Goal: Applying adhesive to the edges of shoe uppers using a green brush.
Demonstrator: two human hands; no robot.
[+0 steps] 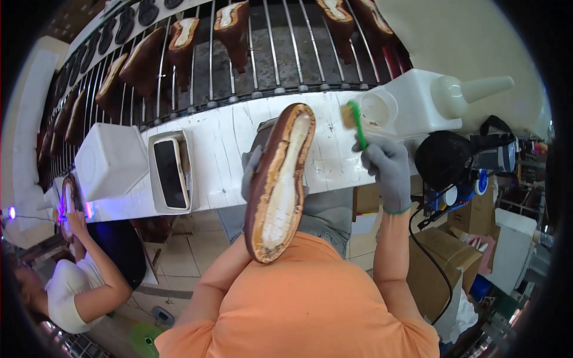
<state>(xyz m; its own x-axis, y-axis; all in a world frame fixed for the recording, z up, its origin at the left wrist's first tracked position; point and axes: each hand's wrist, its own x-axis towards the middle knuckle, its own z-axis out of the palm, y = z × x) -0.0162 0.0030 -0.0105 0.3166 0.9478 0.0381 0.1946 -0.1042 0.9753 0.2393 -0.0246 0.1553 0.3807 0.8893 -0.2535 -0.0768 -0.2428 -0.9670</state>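
My left hand (pixel 250 170), in a grey glove, is closed around the side of a brown boot (pixel 258 194) and partly hidden behind it. The boot is turned bottom up, showing a pale, whitish middle inside a tan rim. My gloved right hand (pixel 388 170) grips a small brush (pixel 359 124) by its green handle. Its yellowish bristles are just left of the round opening in a white plastic jug (pixel 412 98), which lies on its side on the white bench (pixel 227 149). Something dark lies on the bench behind the boot.
Beyond the bench, a metal-barred rack (pixel 271 48) carries several brown boots (pixel 233 36), bottoms up, and dark soles (pixel 125 25). A white container (pixel 113 158) stands left of a phone (pixel 169 173) in a tray. A co-worker (pixel 89 280) handles a shoe at left; cardboard boxes (pixel 439 262) are at right.
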